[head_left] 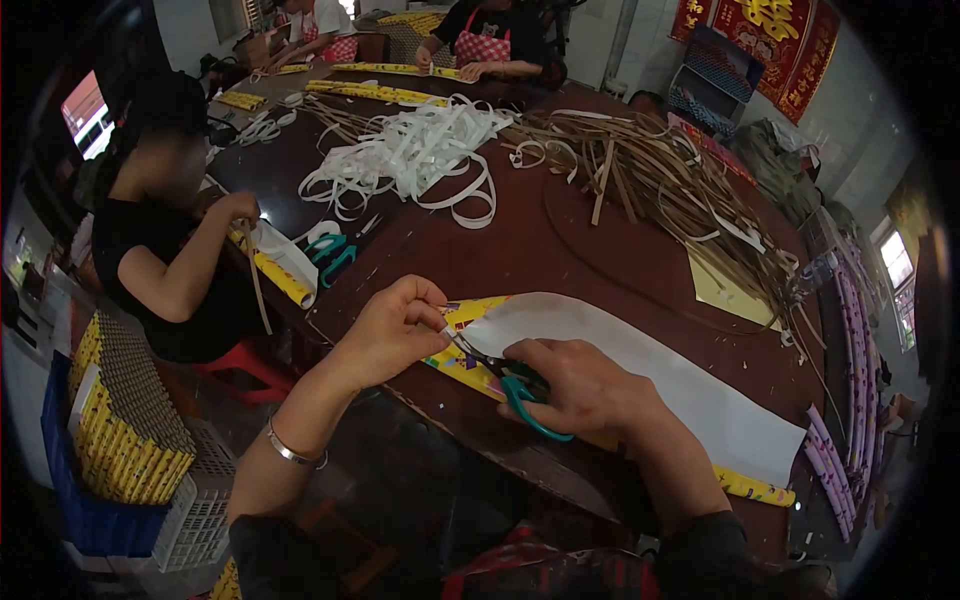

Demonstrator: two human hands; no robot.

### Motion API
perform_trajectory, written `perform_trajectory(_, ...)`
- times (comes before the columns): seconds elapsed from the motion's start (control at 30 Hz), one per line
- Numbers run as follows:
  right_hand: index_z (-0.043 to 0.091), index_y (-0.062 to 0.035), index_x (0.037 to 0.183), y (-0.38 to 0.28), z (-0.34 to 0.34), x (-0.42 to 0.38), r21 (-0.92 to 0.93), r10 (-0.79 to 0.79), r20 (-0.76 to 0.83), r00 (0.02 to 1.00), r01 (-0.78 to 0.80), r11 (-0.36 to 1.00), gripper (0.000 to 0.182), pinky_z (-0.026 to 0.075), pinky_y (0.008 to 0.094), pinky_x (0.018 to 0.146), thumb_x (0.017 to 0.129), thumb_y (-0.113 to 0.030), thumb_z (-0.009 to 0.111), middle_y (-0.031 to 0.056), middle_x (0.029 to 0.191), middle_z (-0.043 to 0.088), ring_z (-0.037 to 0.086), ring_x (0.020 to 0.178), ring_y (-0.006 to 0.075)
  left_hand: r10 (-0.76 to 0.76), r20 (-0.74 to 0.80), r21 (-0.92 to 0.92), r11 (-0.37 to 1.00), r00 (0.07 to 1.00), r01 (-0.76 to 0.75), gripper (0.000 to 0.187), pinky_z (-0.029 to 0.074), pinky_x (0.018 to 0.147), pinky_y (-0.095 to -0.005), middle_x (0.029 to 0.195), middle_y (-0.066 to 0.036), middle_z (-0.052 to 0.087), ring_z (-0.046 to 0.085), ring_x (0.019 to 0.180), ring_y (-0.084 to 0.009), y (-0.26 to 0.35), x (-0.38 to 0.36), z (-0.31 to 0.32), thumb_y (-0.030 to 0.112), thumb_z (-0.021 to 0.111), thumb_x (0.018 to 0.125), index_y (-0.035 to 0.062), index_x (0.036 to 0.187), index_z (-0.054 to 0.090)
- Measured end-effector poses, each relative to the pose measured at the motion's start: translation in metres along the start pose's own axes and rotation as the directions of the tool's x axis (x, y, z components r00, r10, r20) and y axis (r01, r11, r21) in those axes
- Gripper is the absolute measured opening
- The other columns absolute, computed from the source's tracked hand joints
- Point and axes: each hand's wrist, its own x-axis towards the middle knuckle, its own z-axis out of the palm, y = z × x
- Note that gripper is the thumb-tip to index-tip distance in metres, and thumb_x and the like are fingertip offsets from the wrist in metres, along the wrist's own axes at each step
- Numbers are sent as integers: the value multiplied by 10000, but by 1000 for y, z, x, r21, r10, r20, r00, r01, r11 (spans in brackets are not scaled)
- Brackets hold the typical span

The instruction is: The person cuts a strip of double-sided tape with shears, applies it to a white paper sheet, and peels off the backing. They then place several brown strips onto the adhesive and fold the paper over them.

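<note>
My right hand is wrapped around the teal-handled scissors. Their blades point left, towards the fingertips of my left hand, which are pinched together. A small whitish bit shows at that pinch, too small to name. Beneath both hands lies a long sheet of patterned yellow paper, its white back turned up and curling along the far side. The near edge of the paper forms a narrow yellow roll on the right.
A pile of white strips and a heap of brown strips lie across the dark red table. To the left a co-worker handles yellow paper beside other teal scissors. Yellow rolls fill a crate; purple rolls stand right.
</note>
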Motion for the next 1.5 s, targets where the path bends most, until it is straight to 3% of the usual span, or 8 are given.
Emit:
perform_trajectory(0.27,585,10,1135,-3,-3,2,-11,-7,25,1000,7,1000,513,524,475,728,871,-414,707,251,886,675,662,802,424,45,-39,5,999,998,-45,432,488,747,-206,928,0,637,602,841,-63,-2,-5,2,-48,736,829,51,1187,516)
perform_trajectory(0.53,595,2,1134,2,2,2,-33,-57,-37,998,56,998,399,529,476,698,869,-279,693,238,878,681,667,772,414,83,-15,-14,996,996,-84,435,492,751,-207,940,-1,637,602,849,-61,-9,-4,-2,-62,725,834,53,1194,510)
perform_trajectory(1.07,624,-25,1073,-1,1,3,-121,-86,-83,993,76,990,338,521,470,635,879,-289,705,196,821,673,663,724,391,93,-11,18,996,996,-92,439,486,756,-210,939,6,647,601,852,-58,-11,-4,-4,-70,726,825,61,1190,520)
perform_trajectory(1.23,645,-26,1119,-3,0,2,-201,-66,-67,996,51,978,388,531,444,638,830,-262,751,173,854,690,676,738,363,128,-15,0,992,992,-128,422,487,737,-208,933,-3,656,604,842,-53,-12,-3,-3,-61,720,824,49,1180,523)
perform_trajectory(1.5,624,-28,1087,-6,0,4,-203,-57,-76,995,41,978,344,524,468,636,869,-281,707,180,804,667,665,726,375,120,-11,2,993,993,-120,427,488,762,-217,941,4,651,606,850,-59,-15,-2,-4,-62,721,831,58,1189,522)
